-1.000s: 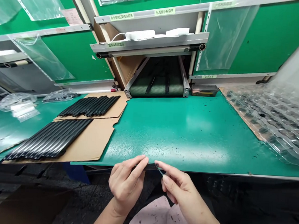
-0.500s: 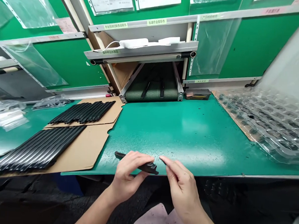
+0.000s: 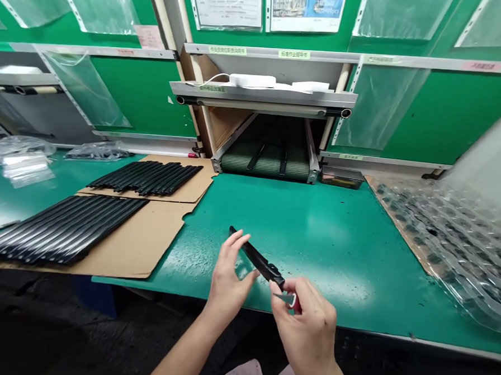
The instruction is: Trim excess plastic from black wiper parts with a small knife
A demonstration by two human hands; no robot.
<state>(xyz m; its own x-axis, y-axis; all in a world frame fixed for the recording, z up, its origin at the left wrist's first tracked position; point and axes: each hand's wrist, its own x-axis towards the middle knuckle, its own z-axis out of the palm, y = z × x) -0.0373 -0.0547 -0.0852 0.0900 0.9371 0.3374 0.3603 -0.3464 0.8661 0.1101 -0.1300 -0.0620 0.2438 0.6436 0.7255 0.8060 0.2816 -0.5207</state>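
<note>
A long black plastic part (image 3: pixel 257 259) is held slanting above the front of the green table, with a raised bump near its closer end. My right hand (image 3: pixel 306 319) pinches that closer end between thumb and fingers. The same hand also grips a small knife (image 3: pixel 285 299), its grey pointed blade facing left and a bit of white and red handle showing. My left hand (image 3: pixel 229 281) is open beside the part, fingers stretched and thumb apart; its fingertips are close to the part's far half, and whether they touch it I cannot tell.
Rows of similar black parts (image 3: pixel 63 228) lie on cardboard sheets (image 3: pixel 147 243) at left. Ahead, a conveyor belt (image 3: pixel 270 165) carries two black parts beneath a shelf (image 3: pixel 263 96). A small bin (image 3: pixel 342 177) stands beside it. Clear plastic trays (image 3: pixel 461 243) are stacked at right.
My left hand has loosened from the black part and opened. The part has swung to a steeper slant, and my right hand has come to its closer end. The view has shifted slightly.
</note>
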